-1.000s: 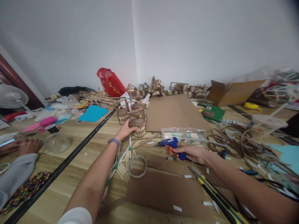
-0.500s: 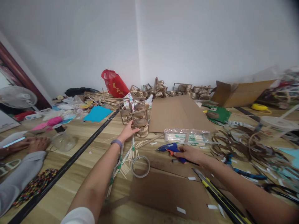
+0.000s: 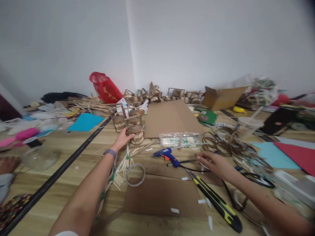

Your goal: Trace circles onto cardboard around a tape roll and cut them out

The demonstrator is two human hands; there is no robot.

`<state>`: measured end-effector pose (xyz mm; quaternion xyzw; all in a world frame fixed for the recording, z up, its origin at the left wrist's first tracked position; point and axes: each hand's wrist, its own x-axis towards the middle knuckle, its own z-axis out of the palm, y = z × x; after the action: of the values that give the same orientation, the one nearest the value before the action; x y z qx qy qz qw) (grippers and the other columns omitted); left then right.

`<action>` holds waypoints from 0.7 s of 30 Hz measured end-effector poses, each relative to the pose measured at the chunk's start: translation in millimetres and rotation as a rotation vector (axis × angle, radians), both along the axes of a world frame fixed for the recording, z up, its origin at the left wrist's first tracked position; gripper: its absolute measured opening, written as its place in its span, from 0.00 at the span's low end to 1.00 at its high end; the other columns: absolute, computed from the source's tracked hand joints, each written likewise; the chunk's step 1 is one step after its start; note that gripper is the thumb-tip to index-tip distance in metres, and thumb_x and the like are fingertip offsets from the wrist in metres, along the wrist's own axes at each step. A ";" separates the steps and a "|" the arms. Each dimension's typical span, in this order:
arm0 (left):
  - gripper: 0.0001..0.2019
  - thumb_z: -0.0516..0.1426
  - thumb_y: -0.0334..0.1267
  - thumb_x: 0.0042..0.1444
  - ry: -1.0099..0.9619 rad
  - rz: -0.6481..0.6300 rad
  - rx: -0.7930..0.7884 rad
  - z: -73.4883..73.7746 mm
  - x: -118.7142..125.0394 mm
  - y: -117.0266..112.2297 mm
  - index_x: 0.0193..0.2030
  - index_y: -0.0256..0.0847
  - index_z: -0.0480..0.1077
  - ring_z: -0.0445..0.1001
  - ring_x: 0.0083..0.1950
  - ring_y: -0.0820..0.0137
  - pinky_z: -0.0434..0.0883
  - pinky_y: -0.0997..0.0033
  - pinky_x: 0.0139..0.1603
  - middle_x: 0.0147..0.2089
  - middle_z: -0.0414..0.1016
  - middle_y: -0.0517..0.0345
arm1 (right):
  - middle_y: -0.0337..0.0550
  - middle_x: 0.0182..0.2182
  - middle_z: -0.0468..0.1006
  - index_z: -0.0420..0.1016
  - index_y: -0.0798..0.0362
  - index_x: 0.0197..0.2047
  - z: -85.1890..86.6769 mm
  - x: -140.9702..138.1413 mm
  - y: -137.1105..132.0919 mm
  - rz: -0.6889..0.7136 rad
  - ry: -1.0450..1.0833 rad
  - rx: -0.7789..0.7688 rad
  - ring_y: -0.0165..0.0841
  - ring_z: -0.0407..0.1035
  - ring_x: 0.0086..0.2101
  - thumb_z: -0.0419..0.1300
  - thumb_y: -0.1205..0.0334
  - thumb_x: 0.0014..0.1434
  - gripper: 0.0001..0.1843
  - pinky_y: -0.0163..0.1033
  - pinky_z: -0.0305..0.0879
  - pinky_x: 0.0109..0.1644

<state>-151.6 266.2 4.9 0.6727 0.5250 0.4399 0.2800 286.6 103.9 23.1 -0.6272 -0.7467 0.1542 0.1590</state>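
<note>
My left hand [image 3: 121, 140], with a purple band at the wrist, grips the left side of a small round lidded basket [image 3: 137, 136] of pale slats and brown bands. Behind it stand similar baskets [image 3: 119, 120] in a brown handled frame. To the right, my right hand [image 3: 213, 163] hovers over the table, fingers loosely bent and apart, with nothing plainly held. A blue glue gun [image 3: 167, 154] with an orange trigger lies left of it, its black cord running under the hand. Below lies a yellow-and-black utility knife [image 3: 216, 201], blade out.
A tape roll [image 3: 135, 175] and cut sticks [image 3: 119, 177] lie near my left forearm. Cardboard sheets [image 3: 172, 119], wrapped sticks [image 3: 179, 140] and coiled brown strips [image 3: 228, 141] spread across the table. At far left are a glass jar [image 3: 40, 158] and another person's hand [image 3: 8, 165].
My right hand has let go of the glue gun and moved right. The gun now lies on the table. My left hand stays at the basket while the view has turned right.
</note>
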 end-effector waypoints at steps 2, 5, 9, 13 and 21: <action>0.18 0.61 0.43 0.66 0.037 0.026 0.007 2.2 -0.7 -3.5 0.60 0.40 0.70 0.77 0.55 0.58 0.76 0.49 0.54 0.60 0.74 0.48 | 0.50 0.42 0.85 0.80 0.52 0.41 3.0 30.2 -7.6 -0.057 -0.075 0.004 0.44 0.78 0.43 0.49 0.54 0.70 0.19 0.47 0.71 0.48; 0.18 0.61 0.43 0.65 0.118 0.123 0.050 7.9 -4.1 -13.3 0.59 0.39 0.71 0.76 0.55 0.58 0.75 0.49 0.56 0.59 0.75 0.49 | 0.47 0.45 0.83 0.79 0.53 0.44 6.1 70.8 -18.4 -0.099 -0.181 -0.009 0.40 0.76 0.47 0.55 0.57 0.71 0.13 0.50 0.70 0.55; 0.16 0.60 0.42 0.65 0.249 0.327 0.191 21.9 -7.7 -34.1 0.55 0.37 0.71 0.77 0.52 0.57 0.72 0.47 0.57 0.51 0.77 0.49 | 0.44 0.41 0.83 0.79 0.55 0.43 3.7 96.7 -33.0 -0.086 -0.289 -0.055 0.38 0.77 0.44 0.61 0.56 0.69 0.11 0.50 0.71 0.53; 0.11 0.59 0.41 0.65 0.397 0.300 0.315 40.4 1.9 -46.1 0.50 0.37 0.74 0.77 0.47 0.60 0.74 0.52 0.53 0.45 0.78 0.52 | 0.46 0.39 0.83 0.79 0.54 0.39 -6.0 85.3 -46.3 -0.068 -0.332 -0.084 0.38 0.77 0.41 0.61 0.53 0.68 0.13 0.48 0.71 0.49; 0.14 0.59 0.43 0.67 0.697 0.247 0.338 64.9 35.4 -32.7 0.56 0.40 0.72 0.77 0.53 0.61 0.77 0.52 0.54 0.57 0.76 0.50 | 0.52 0.29 0.86 0.74 0.46 0.23 -25.8 59.9 -44.4 -0.092 -0.292 -0.140 0.44 0.82 0.31 0.54 0.67 0.63 0.18 0.43 0.70 0.33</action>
<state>-116.3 233.5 69.8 0.7499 0.5857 0.2960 -0.0839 346.5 59.5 -2.7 -0.6861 -0.7197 0.1056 0.0115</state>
